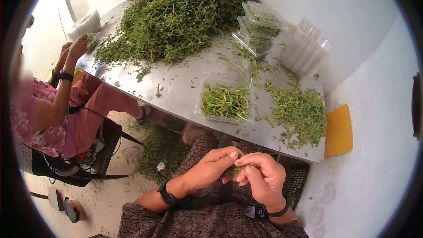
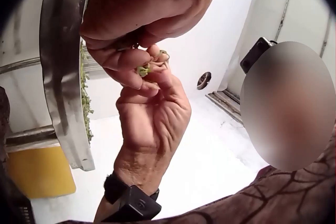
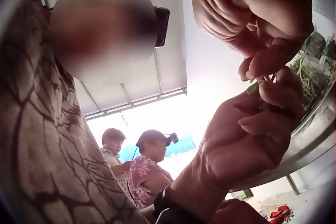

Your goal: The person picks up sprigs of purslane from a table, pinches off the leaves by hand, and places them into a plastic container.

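In the head view my left hand and right hand meet above my lap, just off the table's near edge. Between their fingertips is a small green leafy sprig, pinched from both sides. The left wrist view shows a bit of green leaf poking out between the fingers. Most of the sprig is hidden by fingers there and in the right wrist view. Ahead of my hands, a clear plastic container lies on the table, filled with cut green stems.
A big heap of greens covers the back of the metal table. Loose leaves lie at its right end. Filled clear boxes and nested containers stand behind. Another person sits at left. A yellow board leans right.
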The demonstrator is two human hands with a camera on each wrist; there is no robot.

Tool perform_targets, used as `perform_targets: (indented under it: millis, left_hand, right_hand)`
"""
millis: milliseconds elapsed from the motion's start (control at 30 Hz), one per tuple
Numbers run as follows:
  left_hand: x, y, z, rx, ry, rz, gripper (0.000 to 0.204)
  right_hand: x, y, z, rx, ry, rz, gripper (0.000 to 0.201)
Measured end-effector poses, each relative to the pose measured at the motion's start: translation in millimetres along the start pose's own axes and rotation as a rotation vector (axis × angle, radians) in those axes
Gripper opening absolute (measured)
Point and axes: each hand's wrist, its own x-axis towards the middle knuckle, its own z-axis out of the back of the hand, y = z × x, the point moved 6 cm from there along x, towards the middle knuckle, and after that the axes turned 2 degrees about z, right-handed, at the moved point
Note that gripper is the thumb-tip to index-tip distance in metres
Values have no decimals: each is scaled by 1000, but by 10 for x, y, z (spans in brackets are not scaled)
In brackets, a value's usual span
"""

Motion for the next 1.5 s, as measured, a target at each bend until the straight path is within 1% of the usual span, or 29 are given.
perform_targets:
  millis: [100,133,167,200,233,300,333,367,400,433,533,567,600,633,667,700,733,800,867,900,967,1033,1067,1133,1233,1333,1367,1433,1500]
  left_hand:
    - [-33,-48,-35,-68,9,10,32]
    - [-38,-61,-34,-92,2,18,34]
    - [-39,-65,-25,-89,1,21,34]
    - [-39,-59,-28,-29,23,37,29]
    - [-37,-54,-32,31,45,54,24]
    - [-33,-66,-8,67,62,60,22]
    - [-29,-74,-2,101,81,66,21]
    - [-32,-98,-8,105,83,74,21]
    - [-42,-176,7,130,21,25,20]
    - [-57,-258,26,154,-43,-26,20]
    - [-72,-526,132,235,-136,-140,19]
    - [-78,-641,153,320,-193,-169,13]
    - [-52,-704,163,325,-191,-164,13]
    - [-57,-886,149,626,-259,-361,11]
    - [-75,-1050,88,925,-323,-560,13]
    - [-66,-1159,30,1045,-330,-634,24]
    - [-15,-1208,30,1047,-327,-630,24]
    - [36,-1324,-40,1194,-333,-777,30]
    - [120,-1342,-19,1228,-326,-767,33]
    - [169,-1335,-11,1290,-325,-780,34]
    - [247,-1335,-5,1351,-322,-791,35]
    - [342,-1312,13,1371,-288,-715,37]
    - [385,-1295,31,1370,-286,-713,37]
    - [459,-1235,37,1415,-230,-770,39]
    - [539,-1207,63,1491,-166,-745,40]
    - [568,-1222,64,1439,-148,-749,43]
    - [554,-1229,55,1437,-148,-746,43]
    - [503,-1261,86,1414,-244,-690,47]
    - [433,-1284,129,1377,-270,-705,47]
  right_hand:
    - [23,39,67,-234,-99,136,11]
    - [25,-1,85,-230,-101,135,11]
    - [18,-17,101,-295,-108,179,14]
    - [11,-15,104,-360,-115,222,17]
    - [20,-23,95,-357,-118,222,17]
    - [28,47,57,-530,-150,356,19]
    - [23,62,64,-527,-156,354,19]
    - [15,63,87,-496,-162,295,18]
    - [4,44,114,-463,-167,235,18]
    - [-8,37,142,-459,-173,231,18]
    - [-19,8,220,-452,-178,201,17]
    - [-20,-3,221,-459,-152,197,16]
    - [-21,-16,218,-466,-126,193,15]
    - [-28,-33,228,-462,-132,193,15]
    - [-38,-58,228,-449,-121,195,9]
    - [-46,-75,228,-436,-108,195,8]
    - [-49,-83,241,-432,-112,192,8]
    - [-45,-80,255,-464,-93,218,7]
    - [-61,-116,289,-464,-86,193,6]
    - [-64,-143,302,-468,-77,167,9]
    - [-60,-153,319,-474,-68,176,9]
    - [-54,-157,333,-481,-57,185,9]
    - [-50,-159,340,-478,-54,189,8]
    - [-44,-166,358,-475,-52,188,8]
    - [-41,-179,381,-506,-52,174,8]
    - [-38,-203,399,-498,-49,155,8]
    - [-34,-203,404,-505,-50,155,8]
    - [-34,-224,414,-511,-48,154,8]
    - [-44,-256,432,-491,-60,173,4]
